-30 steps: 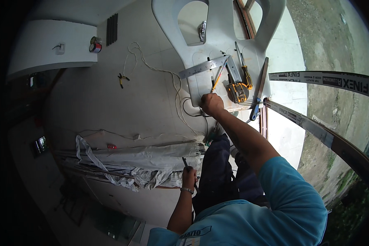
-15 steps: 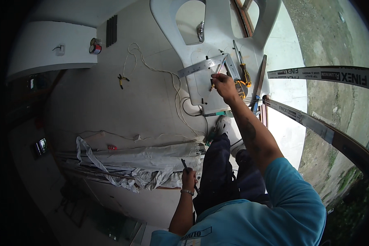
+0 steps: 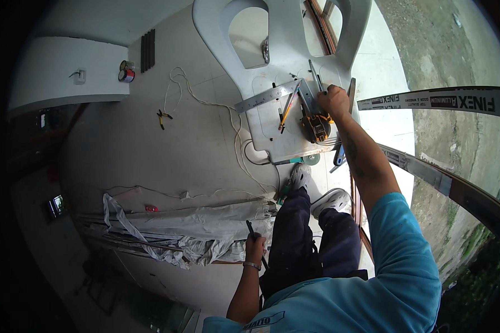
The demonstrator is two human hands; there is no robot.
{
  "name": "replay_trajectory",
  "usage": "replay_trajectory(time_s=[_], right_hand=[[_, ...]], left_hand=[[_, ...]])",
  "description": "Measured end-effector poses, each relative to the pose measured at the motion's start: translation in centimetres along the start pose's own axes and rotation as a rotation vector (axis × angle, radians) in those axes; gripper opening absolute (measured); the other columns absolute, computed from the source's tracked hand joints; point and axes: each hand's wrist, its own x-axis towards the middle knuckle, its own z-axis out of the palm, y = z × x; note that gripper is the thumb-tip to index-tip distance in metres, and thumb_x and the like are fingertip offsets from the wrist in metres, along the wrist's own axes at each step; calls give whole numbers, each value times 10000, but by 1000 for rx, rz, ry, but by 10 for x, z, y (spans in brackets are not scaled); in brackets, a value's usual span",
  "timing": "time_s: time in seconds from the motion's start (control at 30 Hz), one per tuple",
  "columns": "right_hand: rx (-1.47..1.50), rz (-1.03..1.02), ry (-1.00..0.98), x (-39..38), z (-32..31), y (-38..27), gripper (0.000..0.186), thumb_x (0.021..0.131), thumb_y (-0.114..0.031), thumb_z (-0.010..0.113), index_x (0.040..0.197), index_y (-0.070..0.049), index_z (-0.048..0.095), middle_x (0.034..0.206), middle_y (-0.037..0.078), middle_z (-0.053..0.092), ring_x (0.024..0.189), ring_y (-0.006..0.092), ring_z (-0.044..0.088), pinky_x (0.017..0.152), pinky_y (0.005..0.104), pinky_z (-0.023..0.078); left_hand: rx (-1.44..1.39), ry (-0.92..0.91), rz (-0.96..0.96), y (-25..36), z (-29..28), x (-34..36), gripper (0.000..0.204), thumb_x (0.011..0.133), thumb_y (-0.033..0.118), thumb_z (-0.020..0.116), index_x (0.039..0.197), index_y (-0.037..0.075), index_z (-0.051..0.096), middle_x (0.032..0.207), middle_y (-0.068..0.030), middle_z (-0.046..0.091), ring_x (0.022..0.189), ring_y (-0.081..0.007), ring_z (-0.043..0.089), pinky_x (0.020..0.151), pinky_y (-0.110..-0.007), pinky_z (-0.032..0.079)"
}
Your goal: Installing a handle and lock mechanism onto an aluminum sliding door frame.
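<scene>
Sticking out, a long strip (image 3: 416, 101) is marked with big letters, two cans (image 3: 126, 71) are seen, a black stick (image 3: 250, 227) is gripped by the left hand (image 3: 255, 249), and a screwdriver (image 3: 315, 74) on the chair (image 3: 263, 129) is covered by the right hand (image 3: 334, 102), its hold unclear.

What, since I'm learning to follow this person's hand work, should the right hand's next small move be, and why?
Probably grip the screwdriver and lift it straight up: the right hand lies over its handle, and its metal end is close beside the steel square, so a sideways pull might nudge that. The left hand holds a thin dark bar.
</scene>
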Motion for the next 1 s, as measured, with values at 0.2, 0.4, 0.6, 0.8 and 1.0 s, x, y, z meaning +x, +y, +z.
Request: replay_trajectory(time_s=[0.2, 0.4, 0.6, 0.8, 1.0], right_hand=[[-61, 58, -107, 2, 9, -2, 378, 748, -312, 598, 906, 20, 686, 973, 274, 660, 939, 413, 650, 869, 436, 510], [-281, -479, 135, 4, -17, 18, 267, 772, -210, 542, 857, 7, 673, 756, 206, 661, 628, 340, 631, 604, 414, 505], [1213, 397, -315, -89, -105, -11, 195, 815, -106, 572, 910, 43, 653, 749, 97, 628, 494, 132, 510, 486, 256, 423], [903, 399, -299, -240, -175, -18, 127, 874, -60, 642, 955, 33, 670, 741, 23, 621, 612, 78, 542, 565, 225, 441], [937, 497, 548, -322, -280, 46, 206, 847, -83, 693, 995, 57, 670, 804, 80, 640, 718, 123, 586, 622, 247, 460]], left_hand=[[24, 35, -13, 0, -4, 1, 125, 789, 91, 582, 867, 94, 485, 617, -1, 452, 462, -94, 422, 413, -253, 378], [27, -16, 8, 7, 3, 3, 136, 793, 113, 595, 885, 91, 496, 641, 5, 462, 480, -89, 431, 432, -243, 397], [-112, -93, 27, 20, 18, -5, 64, 793, 116, 564, 837, 93, 524, 657, 5, 481, 507, -100, 459, 479, -248, 435], [-226, -506, 16, 79, 78, -31, 119, 805, 72, 502, 915, 80, 547, 790, -23, 550, 689, -122, 555, 606, -282, 514], [-26, -826, 191, 127, 173, -102, 91, 843, 121, 502, 915, 83, 541, 801, -6, 535, 694, -95, 527, 617, -243, 466]])
